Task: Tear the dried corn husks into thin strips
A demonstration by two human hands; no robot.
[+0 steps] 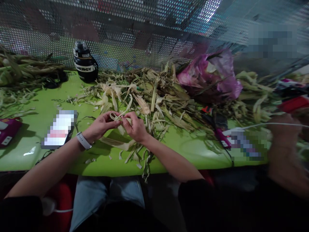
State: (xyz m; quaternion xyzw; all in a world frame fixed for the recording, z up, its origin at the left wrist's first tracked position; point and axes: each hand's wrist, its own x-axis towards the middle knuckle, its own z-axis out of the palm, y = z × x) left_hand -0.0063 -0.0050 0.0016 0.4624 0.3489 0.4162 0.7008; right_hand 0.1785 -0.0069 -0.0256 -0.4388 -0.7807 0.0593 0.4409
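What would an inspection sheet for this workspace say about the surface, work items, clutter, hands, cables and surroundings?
Surface: glossy bright green tabletop, strewn with dry plant scraps.
Job's things: narrow pale husk strip, looped at the fingers; tangled tan-and-green husk pile beyond.
Clutter: rounded black bottle with white label band; crumpled translucent pink plastic bag; flat phone with lit, pixelated screen.
Hands: left hand and right hand close together, both pinching the strip.
Cables: thin white cable at right; another white cable below the table edge.
Surroundings: perforated grey metal panel behind; another person's blurred arm at right.
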